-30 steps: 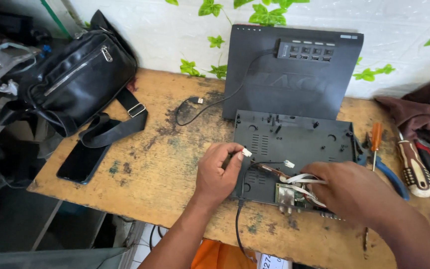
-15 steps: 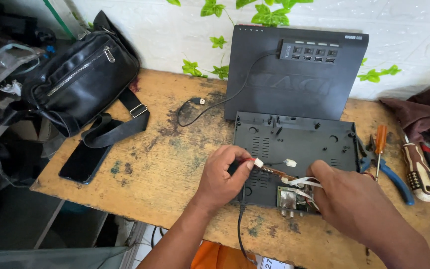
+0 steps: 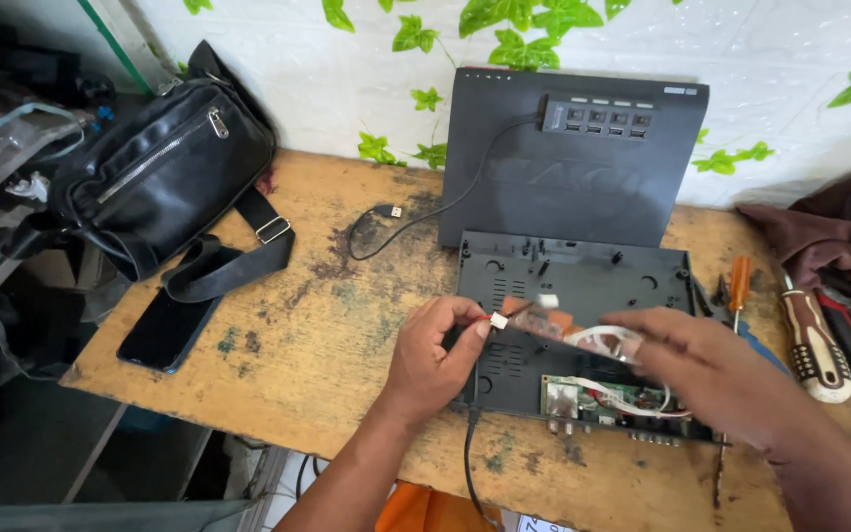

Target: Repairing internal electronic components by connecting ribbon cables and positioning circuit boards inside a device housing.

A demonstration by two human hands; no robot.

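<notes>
An opened black device case (image 3: 583,296) lies on the wooden table (image 3: 347,296), with a small green circuit board (image 3: 583,399) at its near edge. My left hand (image 3: 432,357) pinches a small white connector (image 3: 497,320) on red and brown wires, at the case's left side. My right hand (image 3: 711,369) hovers over the case and grips a bundle of white wires (image 3: 608,340) that runs down to the board. The two hands are close together, joined by the wiring.
The black lid (image 3: 544,187) with a small multi-port hub (image 3: 598,115) leans on the wall. A black bag (image 3: 164,182) and a dark phone (image 3: 166,330) lie at left. Screwdrivers and pliers (image 3: 819,340) and a brown cloth (image 3: 824,241) sit at right.
My left hand has lifted the white connector and drawn the wires up off the case. My right hand has slid left and upward, gathering the white wires.
</notes>
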